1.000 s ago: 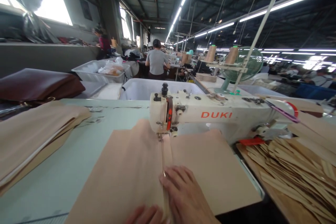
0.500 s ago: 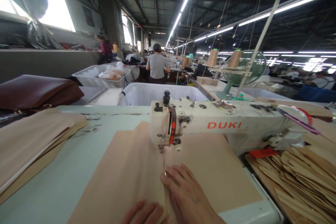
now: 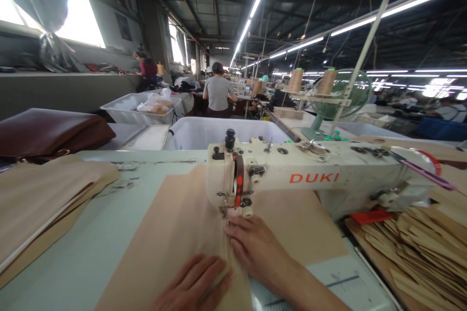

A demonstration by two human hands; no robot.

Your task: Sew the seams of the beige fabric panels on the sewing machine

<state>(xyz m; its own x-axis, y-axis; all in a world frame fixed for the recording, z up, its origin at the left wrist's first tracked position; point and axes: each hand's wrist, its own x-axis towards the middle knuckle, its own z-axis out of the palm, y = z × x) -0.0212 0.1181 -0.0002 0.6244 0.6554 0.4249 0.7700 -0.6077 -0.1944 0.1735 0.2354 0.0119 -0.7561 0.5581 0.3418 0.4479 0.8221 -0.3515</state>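
A tan panel [image 3: 175, 223], which looks like leather or coated fabric, lies under the head of the white sewing machine [image 3: 270, 167]. A narrow strip resembling a zipper [image 3: 226, 243] runs down it towards me from the presser foot [image 3: 223, 211]. My right hand [image 3: 257, 243] lies on the panel right of this strip, fingertips at a small gold piece [image 3: 228, 222] just in front of the foot. Closer to me, my left hand [image 3: 199, 282] rests on the panel left of the strip, fingers stretched out. The needle's tip is too small to make out.
Stacked tan pieces [image 3: 54, 199] lie on the left of the pale green table [image 3: 76, 238], by a brown bag [image 3: 51, 131]. Cut strips [image 3: 416, 243] fill a board at right. A white bin [image 3: 226, 126] stands behind the machine. A person [image 3: 219, 90] sits farther back.
The panel has shifted away from me with the gold piece, now closer to the presser foot. Both hands have moved forward, and a ruler marking shows at lower right.
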